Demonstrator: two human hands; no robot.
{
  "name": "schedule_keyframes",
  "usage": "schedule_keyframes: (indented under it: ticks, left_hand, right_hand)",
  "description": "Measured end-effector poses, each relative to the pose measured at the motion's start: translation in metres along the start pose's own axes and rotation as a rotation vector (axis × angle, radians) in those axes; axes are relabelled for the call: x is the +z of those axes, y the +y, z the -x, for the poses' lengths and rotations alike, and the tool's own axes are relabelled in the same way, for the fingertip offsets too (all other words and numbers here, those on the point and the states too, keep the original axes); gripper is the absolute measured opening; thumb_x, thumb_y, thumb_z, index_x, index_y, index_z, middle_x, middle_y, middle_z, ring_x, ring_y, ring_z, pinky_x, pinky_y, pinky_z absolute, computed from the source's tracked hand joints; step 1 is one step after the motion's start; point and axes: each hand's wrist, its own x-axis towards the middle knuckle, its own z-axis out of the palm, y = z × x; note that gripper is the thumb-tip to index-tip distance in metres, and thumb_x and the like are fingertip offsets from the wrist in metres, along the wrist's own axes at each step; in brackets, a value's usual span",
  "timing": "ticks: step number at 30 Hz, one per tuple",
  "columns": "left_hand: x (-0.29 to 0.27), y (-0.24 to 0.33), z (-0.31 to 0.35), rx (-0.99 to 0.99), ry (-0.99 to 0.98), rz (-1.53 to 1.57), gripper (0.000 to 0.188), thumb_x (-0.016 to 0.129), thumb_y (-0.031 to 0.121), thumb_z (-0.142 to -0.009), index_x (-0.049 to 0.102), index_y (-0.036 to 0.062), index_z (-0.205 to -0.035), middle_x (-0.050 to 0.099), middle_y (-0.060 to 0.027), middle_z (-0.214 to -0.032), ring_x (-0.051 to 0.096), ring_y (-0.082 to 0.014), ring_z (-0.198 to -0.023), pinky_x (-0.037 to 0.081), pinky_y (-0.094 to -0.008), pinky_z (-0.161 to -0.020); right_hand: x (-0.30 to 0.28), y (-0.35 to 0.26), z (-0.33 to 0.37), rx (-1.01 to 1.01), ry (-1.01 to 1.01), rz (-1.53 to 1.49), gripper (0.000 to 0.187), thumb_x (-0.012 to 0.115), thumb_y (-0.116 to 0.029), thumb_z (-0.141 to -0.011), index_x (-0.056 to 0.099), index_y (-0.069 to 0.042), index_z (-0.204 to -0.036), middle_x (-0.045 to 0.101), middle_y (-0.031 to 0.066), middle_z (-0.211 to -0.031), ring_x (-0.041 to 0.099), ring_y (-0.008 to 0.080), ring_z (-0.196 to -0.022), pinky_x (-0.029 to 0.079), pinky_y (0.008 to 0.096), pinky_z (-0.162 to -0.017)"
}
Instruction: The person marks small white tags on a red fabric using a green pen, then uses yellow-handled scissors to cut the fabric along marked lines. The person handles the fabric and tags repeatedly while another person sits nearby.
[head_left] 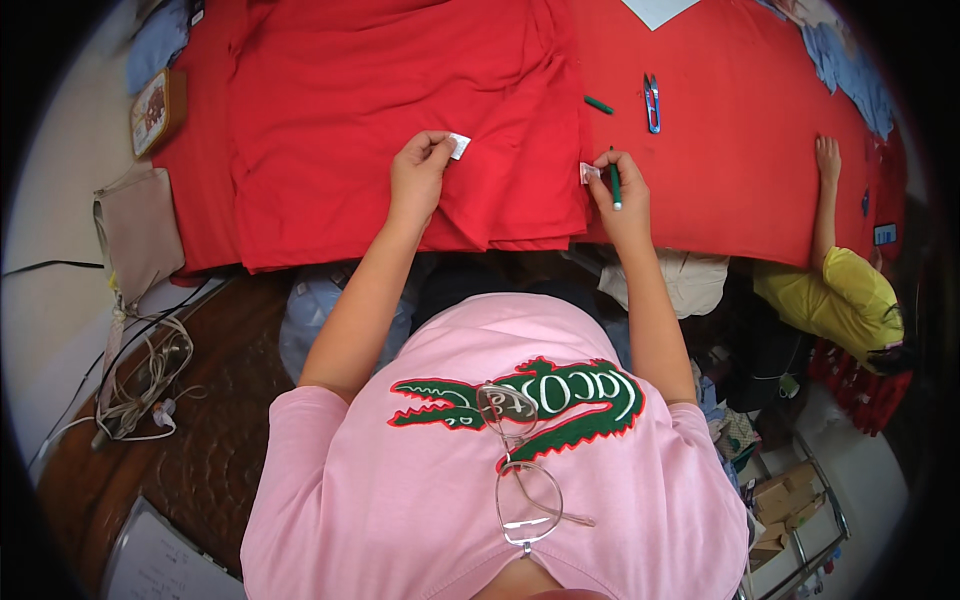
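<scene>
My left hand [418, 172] pinches a small white label [460, 147] above the red fabric [400, 90]. Another small whitish label [589, 173] is between the thumb and fingertips of my right hand [624, 195]. That hand also has a green pen [614, 185] lodged in it, its pale end pointing toward me. The red fabric lies in loose folds, its near edge at the front of the red-covered table [720, 180]. Both hands are over the near part of the cloth, apart from each other.
Thread snips [652, 104] with blue handles and a short green pen-like piece [598, 104] lie beyond my right hand. White paper [658, 10] is at the far edge. A person in a yellow top [850, 300] sits at right. A beige pouch [138, 232] and tangled cords [150, 375] are at left.
</scene>
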Motion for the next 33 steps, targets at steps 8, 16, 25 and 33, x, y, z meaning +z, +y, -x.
schedule_keyframes:
  ticks: [8,16,25,33]
  left_hand:
    - [0.038,0.033,0.039,0.649,-0.053,-0.537,0.038,0.084,0.011,-0.089,0.066,0.0047,-0.121,0.067,-0.0074,-0.12,0.064,-0.0176,-0.111,0.052,-0.0321,-0.091]
    - [0.028,0.015,0.043,-0.016,-0.356,-0.117,0.023,0.075,-0.001,-0.093,0.064,0.0,-0.114,0.062,0.0,-0.101,0.06,-0.0053,-0.089,0.052,-0.0208,-0.08]
    - [-0.044,-0.002,0.006,-0.114,-0.232,-0.01,0.018,0.071,0.0,-0.095,0.063,0.0022,-0.111,0.068,-0.003,-0.095,0.066,-0.0093,-0.086,0.054,-0.0242,-0.079]
    - [-0.012,0.031,0.004,0.441,-0.046,-0.296,0.029,0.078,0.009,-0.089,0.063,0.0025,-0.113,0.067,-0.0098,-0.104,0.067,-0.0227,-0.096,0.054,-0.0342,-0.085]
  right_hand:
    - [-0.002,-0.077,-0.015,0.09,-0.033,-0.657,0.02,0.074,0.004,-0.094,0.062,-0.004,-0.107,0.066,0.0017,-0.098,0.068,0.0099,-0.092,0.056,0.0269,-0.083]
    - [0.023,-0.092,-0.026,0.212,-0.025,-0.901,0.022,0.073,0.007,-0.094,0.062,-0.005,-0.108,0.067,0.0045,-0.103,0.069,0.0111,-0.093,0.057,0.0275,-0.085]
    - [0.021,-0.074,-0.024,-0.322,0.191,0.04,0.017,0.069,-0.001,-0.099,0.066,0.0,-0.116,0.072,0.0077,-0.11,0.069,0.0169,-0.101,0.055,0.0318,-0.09]
    - [0.115,-0.099,-0.058,0.053,-0.246,-0.863,0.026,0.052,-0.014,-0.112,0.063,0.003,-0.129,0.073,0.0111,-0.108,0.073,0.0215,-0.107,0.056,0.0346,-0.099]
